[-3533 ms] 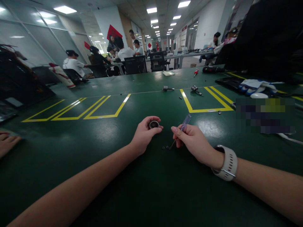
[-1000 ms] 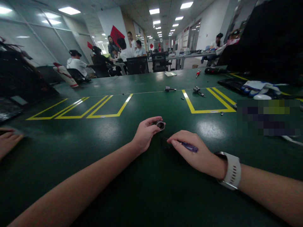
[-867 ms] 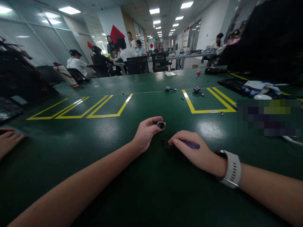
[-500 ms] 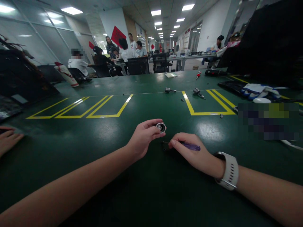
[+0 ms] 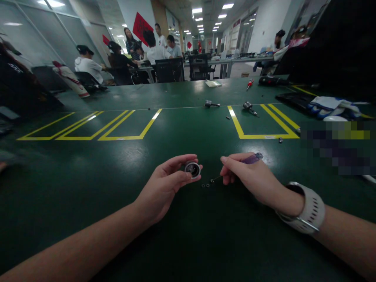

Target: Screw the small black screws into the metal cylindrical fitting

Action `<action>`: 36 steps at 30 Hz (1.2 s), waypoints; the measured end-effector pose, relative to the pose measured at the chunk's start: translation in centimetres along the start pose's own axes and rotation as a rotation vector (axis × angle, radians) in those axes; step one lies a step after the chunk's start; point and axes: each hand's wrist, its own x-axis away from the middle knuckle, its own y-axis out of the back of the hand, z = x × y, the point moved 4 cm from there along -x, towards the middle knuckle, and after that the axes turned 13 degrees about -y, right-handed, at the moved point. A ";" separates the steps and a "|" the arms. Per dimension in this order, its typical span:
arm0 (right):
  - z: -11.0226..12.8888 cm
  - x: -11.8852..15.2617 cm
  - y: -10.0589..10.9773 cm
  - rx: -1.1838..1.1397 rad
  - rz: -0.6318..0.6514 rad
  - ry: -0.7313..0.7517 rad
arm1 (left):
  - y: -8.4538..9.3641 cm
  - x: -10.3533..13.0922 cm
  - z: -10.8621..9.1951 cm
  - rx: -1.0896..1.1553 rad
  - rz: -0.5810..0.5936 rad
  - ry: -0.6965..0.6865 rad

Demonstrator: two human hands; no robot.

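My left hand point(image 5: 167, 182) grips a round metal ring-shaped part point(image 5: 193, 170), its hollow side facing me with small pieces inside. To its right, my right hand point(image 5: 249, 172) is closed around a screwdriver with a purple handle point(image 5: 252, 158). The thin shaft points down left, its tip at a small metal piece point(image 5: 212, 181) on the green table point(image 5: 176, 250). Beside that piece lie two more small round pieces point(image 5: 205, 185), just below the ring-shaped part.
Two dark metal parts with shafts point(image 5: 208, 103) point(image 5: 248, 106) lie farther back. A red screwdriver point(image 5: 250, 84), a white-blue glove point(image 5: 331, 106) and yellow tape outlines point(image 5: 122, 138) are on the table. Several people sit or stand beyond. Part of another person's hand shows at the left edge.
My right hand has shifted up and right, and the screwdriver's tip now meets one small piece. My left hand, still holding the ring-shaped part, sits lower and more to the left. The view has shifted.
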 end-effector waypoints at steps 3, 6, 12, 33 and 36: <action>0.5 0.4 -0.8 0.157 -0.011 0.179 | 0.6 -0.1 0.1 -0.027 -0.002 0.039; 1.1 1.2 -1.8 0.277 -0.010 0.426 | 1.2 -0.2 0.1 -0.057 -0.017 0.067; 1.9 2.9 -2.2 0.289 -0.028 0.725 | 2.1 -0.5 0.5 -0.146 -0.064 0.008; 1.4 4.3 -4.0 0.560 -0.059 0.915 | 1.6 0.2 0.9 -0.326 -0.007 -0.160; 1.3 4.4 -4.1 0.558 -0.053 0.921 | 1.6 0.2 1.0 -0.332 -0.005 -0.179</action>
